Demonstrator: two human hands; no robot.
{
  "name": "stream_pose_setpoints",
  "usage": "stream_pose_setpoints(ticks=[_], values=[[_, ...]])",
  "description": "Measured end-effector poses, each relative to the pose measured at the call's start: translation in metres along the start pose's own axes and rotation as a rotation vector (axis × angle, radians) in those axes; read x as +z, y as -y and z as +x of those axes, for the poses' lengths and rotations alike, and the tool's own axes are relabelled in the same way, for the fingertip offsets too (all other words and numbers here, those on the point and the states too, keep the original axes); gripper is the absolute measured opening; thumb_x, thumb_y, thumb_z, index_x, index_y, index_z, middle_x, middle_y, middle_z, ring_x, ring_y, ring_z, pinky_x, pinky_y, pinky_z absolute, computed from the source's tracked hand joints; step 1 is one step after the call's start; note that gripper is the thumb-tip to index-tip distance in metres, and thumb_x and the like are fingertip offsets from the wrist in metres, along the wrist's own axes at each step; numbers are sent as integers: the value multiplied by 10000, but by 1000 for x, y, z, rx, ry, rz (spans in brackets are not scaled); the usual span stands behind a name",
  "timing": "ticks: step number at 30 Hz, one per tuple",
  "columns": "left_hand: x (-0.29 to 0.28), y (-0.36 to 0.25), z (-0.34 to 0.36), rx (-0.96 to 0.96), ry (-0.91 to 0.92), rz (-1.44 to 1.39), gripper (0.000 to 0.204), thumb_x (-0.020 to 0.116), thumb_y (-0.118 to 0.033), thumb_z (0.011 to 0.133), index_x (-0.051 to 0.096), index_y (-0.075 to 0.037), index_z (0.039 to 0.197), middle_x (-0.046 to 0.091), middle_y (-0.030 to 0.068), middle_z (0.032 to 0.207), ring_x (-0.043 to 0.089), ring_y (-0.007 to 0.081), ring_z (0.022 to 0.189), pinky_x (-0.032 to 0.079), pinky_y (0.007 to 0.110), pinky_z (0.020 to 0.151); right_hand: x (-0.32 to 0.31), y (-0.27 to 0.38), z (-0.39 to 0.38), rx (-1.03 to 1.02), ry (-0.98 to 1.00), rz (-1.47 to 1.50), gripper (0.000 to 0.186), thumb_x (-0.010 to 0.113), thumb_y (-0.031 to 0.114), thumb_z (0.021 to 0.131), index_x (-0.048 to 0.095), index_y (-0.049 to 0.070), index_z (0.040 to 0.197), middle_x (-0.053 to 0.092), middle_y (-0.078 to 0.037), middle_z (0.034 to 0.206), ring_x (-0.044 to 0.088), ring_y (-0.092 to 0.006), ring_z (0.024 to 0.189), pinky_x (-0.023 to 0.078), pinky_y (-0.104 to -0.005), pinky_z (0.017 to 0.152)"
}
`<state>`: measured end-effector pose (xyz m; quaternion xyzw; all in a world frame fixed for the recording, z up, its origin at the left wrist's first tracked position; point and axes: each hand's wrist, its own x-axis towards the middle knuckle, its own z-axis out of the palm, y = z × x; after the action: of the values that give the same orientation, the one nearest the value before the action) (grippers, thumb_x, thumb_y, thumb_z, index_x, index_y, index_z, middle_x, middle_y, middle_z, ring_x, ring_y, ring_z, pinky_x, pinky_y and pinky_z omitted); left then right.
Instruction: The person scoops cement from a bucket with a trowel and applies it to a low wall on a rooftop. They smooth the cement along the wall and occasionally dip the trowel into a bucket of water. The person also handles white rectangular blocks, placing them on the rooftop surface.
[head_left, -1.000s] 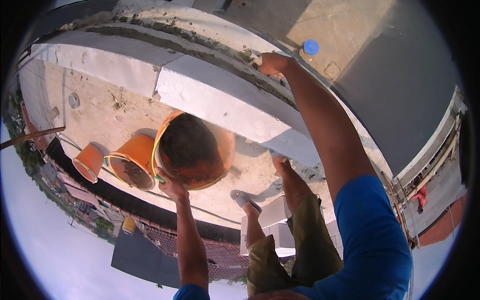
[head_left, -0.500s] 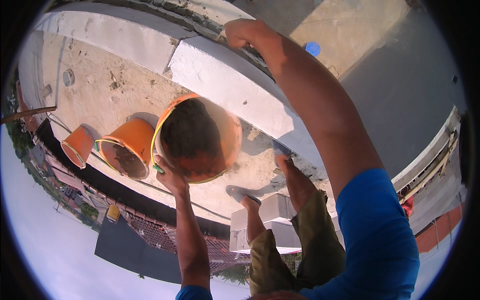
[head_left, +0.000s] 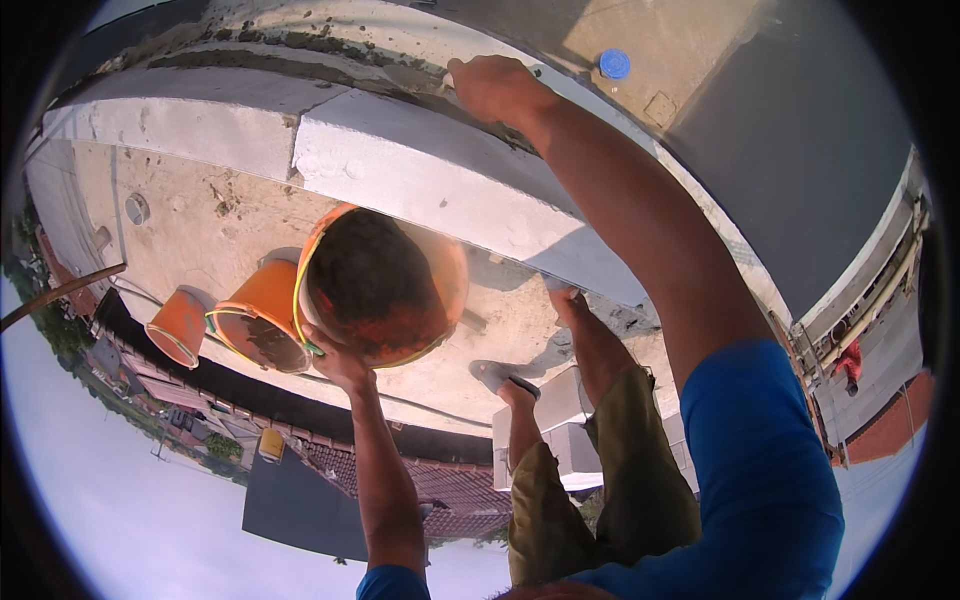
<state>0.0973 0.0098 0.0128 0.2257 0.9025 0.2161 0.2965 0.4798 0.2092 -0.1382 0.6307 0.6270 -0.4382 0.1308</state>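
A large orange bucket (head_left: pixel 385 285) with dark wet material inside and a yellow handle with a green grip is in front of me. My left hand (head_left: pixel 338 357) is closed on that handle at the bucket's near left rim. My right hand (head_left: pixel 500 90) is raised at the top of a low wall of white blocks (head_left: pixel 430 160), over a band of grey mortar (head_left: pixel 250 63). Its fingers are curled round something pale that is mostly hidden; I cannot make out what.
Two smaller orange buckets (head_left: pixel 262 325) stand at the left. A stick (head_left: pixel 62 288) juts in at far left. Grey blocks (head_left: pixel 565 460) lie by my feet. Beyond the wall are a blue round object (head_left: pixel 614 63) and a dark surface. A person in red (head_left: pixel 848 365) is far right; tiled roofs (head_left: pixel 400 462) are below.
My right hand has moved up and to the left along the top of the wall. My left hand stays on the bucket handle.
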Motion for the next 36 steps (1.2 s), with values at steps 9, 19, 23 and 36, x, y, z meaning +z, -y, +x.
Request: stream_pose_setpoints(ticks=[9,19,23,36], values=[[4,1,-2,-22,18,-41,877,538,-635,1071,470,134,1488,579,244,1421,610,321,1197,541,440,996,54,-67,-47,72,322,-177,393,567,141,1018,619,76,1401,722,-162,1330,707,-342,1229,610,-477,957],[-2,15,9,-14,70,-78,906,535,-642,1066,386,107,1554,493,268,1537,561,360,1328,505,489,1108,83,-155,-155,251,413,-130,431,572,110,1017,588,112,1448,708,-162,1352,697,-329,1244,588,-479,992],[2,6,5,-90,81,-58,945,542,-667,1049,358,91,1582,450,272,1580,546,380,1357,512,514,1121,82,-170,-196,326,491,-112,529,657,111,966,565,108,1487,708,-174,1344,691,-323,1248,587,-481,988],[-1,-5,1,-80,19,36,1018,486,-732,1036,467,191,1465,545,296,1466,600,375,1256,561,507,1021,78,-188,-136,295,741,-152,291,625,-8,741,790,-19,980,767,-241,1014,749,-353,917,575,-477,726]])
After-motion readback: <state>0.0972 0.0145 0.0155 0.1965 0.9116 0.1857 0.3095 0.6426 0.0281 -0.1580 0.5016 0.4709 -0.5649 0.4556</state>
